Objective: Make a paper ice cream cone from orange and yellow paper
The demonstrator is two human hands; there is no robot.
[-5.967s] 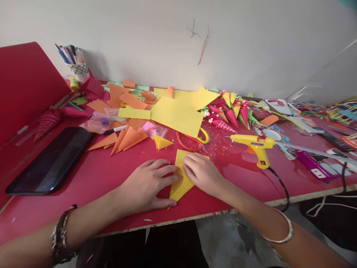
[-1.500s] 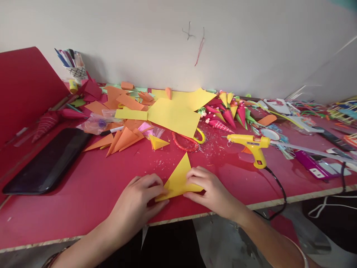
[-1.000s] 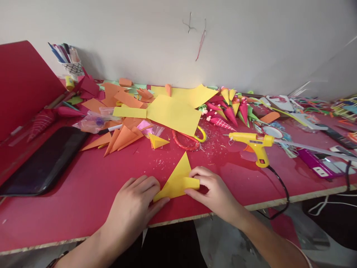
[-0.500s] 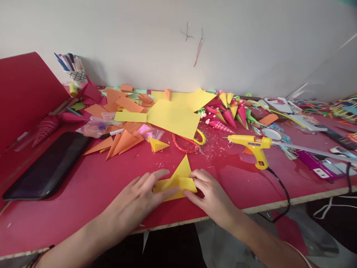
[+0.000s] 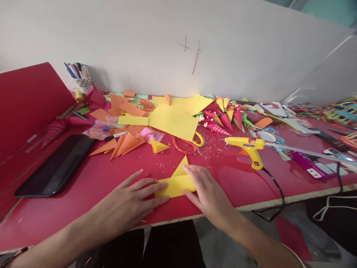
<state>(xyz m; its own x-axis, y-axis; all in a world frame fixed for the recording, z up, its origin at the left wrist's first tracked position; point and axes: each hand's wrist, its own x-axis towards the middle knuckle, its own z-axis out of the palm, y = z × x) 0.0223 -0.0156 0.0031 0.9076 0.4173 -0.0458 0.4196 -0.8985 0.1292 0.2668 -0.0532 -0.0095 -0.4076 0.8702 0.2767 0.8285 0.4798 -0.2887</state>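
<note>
A piece of yellow paper [image 5: 175,187] lies near the table's front edge, folded into a band with a triangular point sticking up at the far side. My left hand [image 5: 134,195] rests flat with spread fingers, its fingertips on the paper's left end. At the right end, my right hand [image 5: 209,193] has its fingers over the paper and its thumb along the near edge, gripping it; the fingers hide that end. Just beyond lies a small folded yellow paper piece [image 5: 158,146], beside several orange folded papers [image 5: 126,145].
Scissors with a red-and-yellow handle [image 5: 185,146] lie beneath yellow sheets [image 5: 174,121]. A yellow glue gun [image 5: 247,147] with a black cord is on the right. The left side holds a black phone [image 5: 57,165] and a pen cup [image 5: 83,82]. Paper cones [image 5: 223,119] crowd the back.
My left hand has shifted left and spread its fingers, uncovering more of the band. My right fingers have moved further over the paper's right end. The camera view has tilted slightly.
</note>
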